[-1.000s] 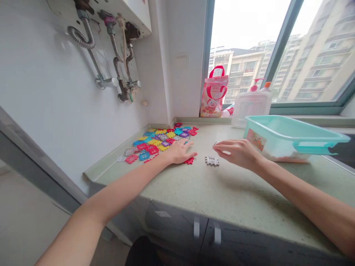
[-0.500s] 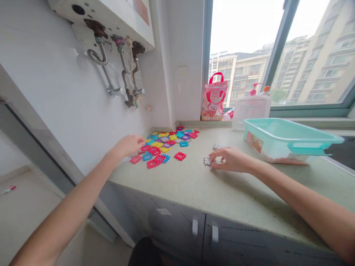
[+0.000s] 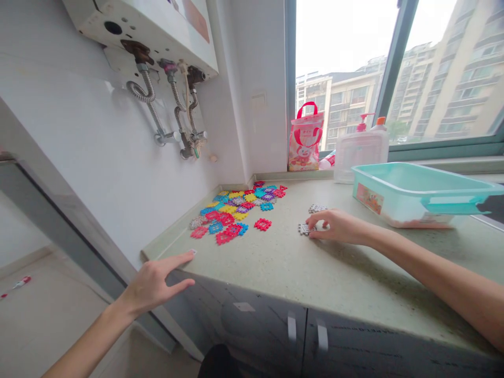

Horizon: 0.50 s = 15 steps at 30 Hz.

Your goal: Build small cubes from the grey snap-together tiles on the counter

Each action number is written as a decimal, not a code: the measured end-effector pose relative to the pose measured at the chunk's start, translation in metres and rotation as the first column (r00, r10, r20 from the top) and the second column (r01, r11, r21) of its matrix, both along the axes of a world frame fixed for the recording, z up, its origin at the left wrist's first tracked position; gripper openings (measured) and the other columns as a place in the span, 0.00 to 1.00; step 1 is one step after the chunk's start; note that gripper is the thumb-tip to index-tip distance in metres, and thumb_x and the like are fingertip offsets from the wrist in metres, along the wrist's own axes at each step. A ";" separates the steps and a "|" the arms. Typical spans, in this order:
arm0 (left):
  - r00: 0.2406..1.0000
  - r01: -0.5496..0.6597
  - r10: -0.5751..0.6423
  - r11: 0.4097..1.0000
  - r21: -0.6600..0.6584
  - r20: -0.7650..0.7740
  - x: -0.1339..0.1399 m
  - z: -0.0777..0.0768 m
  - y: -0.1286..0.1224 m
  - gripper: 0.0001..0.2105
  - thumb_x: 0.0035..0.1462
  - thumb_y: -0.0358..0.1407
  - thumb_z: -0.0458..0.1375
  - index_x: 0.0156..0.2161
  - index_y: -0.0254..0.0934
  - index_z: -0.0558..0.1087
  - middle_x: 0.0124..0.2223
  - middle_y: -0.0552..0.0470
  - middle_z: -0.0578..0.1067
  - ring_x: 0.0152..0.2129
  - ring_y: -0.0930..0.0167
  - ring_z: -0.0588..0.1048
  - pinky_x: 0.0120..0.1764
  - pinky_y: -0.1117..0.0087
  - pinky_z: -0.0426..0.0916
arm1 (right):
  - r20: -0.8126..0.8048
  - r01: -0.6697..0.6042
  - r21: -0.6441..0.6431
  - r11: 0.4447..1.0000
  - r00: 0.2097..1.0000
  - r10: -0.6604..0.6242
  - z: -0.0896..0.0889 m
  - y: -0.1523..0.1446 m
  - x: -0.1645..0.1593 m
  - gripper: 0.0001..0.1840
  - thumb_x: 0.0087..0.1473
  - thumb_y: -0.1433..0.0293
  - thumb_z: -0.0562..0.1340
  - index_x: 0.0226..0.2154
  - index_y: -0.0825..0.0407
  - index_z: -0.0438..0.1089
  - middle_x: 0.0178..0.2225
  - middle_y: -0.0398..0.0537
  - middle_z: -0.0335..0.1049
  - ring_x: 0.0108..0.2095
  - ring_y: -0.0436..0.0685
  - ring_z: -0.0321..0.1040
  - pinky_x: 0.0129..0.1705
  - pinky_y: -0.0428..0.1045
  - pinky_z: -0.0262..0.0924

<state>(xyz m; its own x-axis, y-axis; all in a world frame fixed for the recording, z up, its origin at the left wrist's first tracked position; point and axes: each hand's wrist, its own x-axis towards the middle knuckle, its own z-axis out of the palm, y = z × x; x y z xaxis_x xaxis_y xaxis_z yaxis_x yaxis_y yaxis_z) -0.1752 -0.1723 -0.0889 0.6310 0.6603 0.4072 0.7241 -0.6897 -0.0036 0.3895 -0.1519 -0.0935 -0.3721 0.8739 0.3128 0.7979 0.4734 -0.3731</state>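
Observation:
On the counter, my right hand pinches a grey interlocking plastic tile, its thumb and fingers curled around the tile's right side. Just behind it lies another grey tile. My left hand is at the counter's front edge, with thumb and forefinger spread apart. A small pale spot shows at its forefinger's tip, too small to tell what it is. Beyond the left hand is a loose pile of coloured tiles in red, blue, yellow, purple and grey. One red tile lies apart between the pile and my right hand.
A turquoise plastic basin stands on the counter at right. Behind it are a clear pump bottle and a pink bag by the window. A white wall heater with metal hoses hangs at upper left. Dark cabinets are below.
My left hand has drawn back from the tile pile toward the counter's front edge, and its fingers have spread. My right hand stays on the grey tile. The view has shifted slightly.

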 end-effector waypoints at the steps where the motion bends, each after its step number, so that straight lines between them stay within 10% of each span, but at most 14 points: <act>1: 0.988 0.149 -0.151 0.987 0.064 0.024 0.000 -0.003 -0.005 0.19 0.68 0.40 0.61 0.62 0.45 0.76 0.59 0.50 0.80 0.49 0.64 0.84 0.47 0.70 0.81 | 0.002 0.007 -0.020 1.000 1.000 -0.007 0.001 0.000 0.000 0.12 0.57 0.56 0.69 0.38 0.44 0.83 0.40 0.47 0.84 0.34 0.59 0.77 0.39 0.52 0.70; 4: 0.887 0.458 -0.460 0.862 0.219 -0.046 0.012 0.001 -0.019 0.24 0.69 0.25 0.54 0.66 0.43 0.71 0.56 0.48 0.83 0.42 0.70 0.86 0.42 0.74 0.81 | -0.008 0.016 -0.059 0.998 1.000 -0.017 0.001 0.000 0.000 0.13 0.57 0.56 0.68 0.38 0.45 0.83 0.42 0.48 0.84 0.37 0.59 0.77 0.41 0.53 0.69; 9: 0.832 0.551 -0.536 0.772 0.318 -0.141 0.072 0.038 -0.031 0.26 0.68 0.24 0.57 0.68 0.40 0.68 0.53 0.48 0.84 0.39 0.70 0.85 0.40 0.72 0.80 | -0.011 0.005 0.009 1.000 1.000 -0.005 0.001 0.001 0.001 0.10 0.54 0.60 0.69 0.37 0.46 0.82 0.39 0.48 0.83 0.37 0.60 0.77 0.42 0.53 0.68; 15: 0.784 0.575 -0.616 0.672 0.468 -0.079 0.208 0.063 0.033 0.09 0.70 0.31 0.59 0.49 0.42 0.80 0.47 0.53 0.86 0.38 0.73 0.85 0.42 0.74 0.78 | -0.038 0.015 0.086 0.996 0.999 -0.012 0.007 0.001 0.013 0.07 0.55 0.63 0.69 0.36 0.46 0.81 0.37 0.45 0.83 0.37 0.57 0.77 0.42 0.51 0.68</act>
